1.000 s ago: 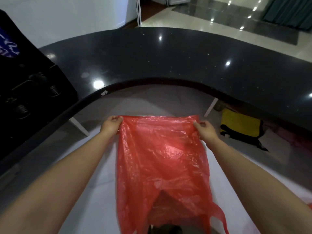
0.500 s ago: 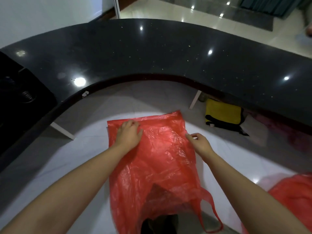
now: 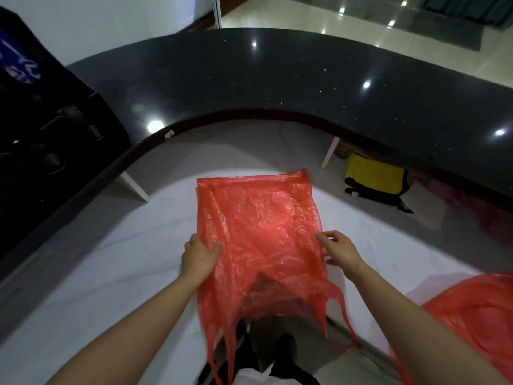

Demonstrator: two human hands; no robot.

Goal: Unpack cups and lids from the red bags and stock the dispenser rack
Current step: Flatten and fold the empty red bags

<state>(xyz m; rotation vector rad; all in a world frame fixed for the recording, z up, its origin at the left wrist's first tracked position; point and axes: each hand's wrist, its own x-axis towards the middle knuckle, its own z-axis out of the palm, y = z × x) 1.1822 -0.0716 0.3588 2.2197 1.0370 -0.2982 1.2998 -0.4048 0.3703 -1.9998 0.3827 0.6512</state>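
Both hands have dropped from the bag's sealed far edge to its side edges nearer the body, and the camera has swung so that a second bag shows at the right. Findings follow.

Left hand (image 3: pixel 200 257): lies against the left edge of the red bag (image 3: pixel 258 232), thumb on the film and fingers mostly hidden behind it; it appears to be pinching the edge, though the grip is not fully visible. Right hand (image 3: pixel 340 250): at the right edge, fingers half curled with fingertips touching the plastic; whether it actually grips cannot be told.

Red bag: spread flat between the hands, sealed end beyond them over the white floor (image 3: pixel 111 259), handle loops trailing toward the body. It hangs limp and see-through, with no cups or lids visible inside; judged empty.

Second red bag (image 3: pixel 477 315): just right of the right forearm, bulging, contents not discernible; judged not yet unpacked.

Dark curved desk (image 3: pixel 277 79): well beyond both hands, nothing of the task on its visible top. A black unit (image 3: pixel 50 129) stands far to the left of the left hand; whether this is the dispenser rack cannot be confirmed. No cups or lids appear anywhere.

Assessment: one bag appears emptied and is being flattened; at least one bag remains. Stocking progress cannot be verified.
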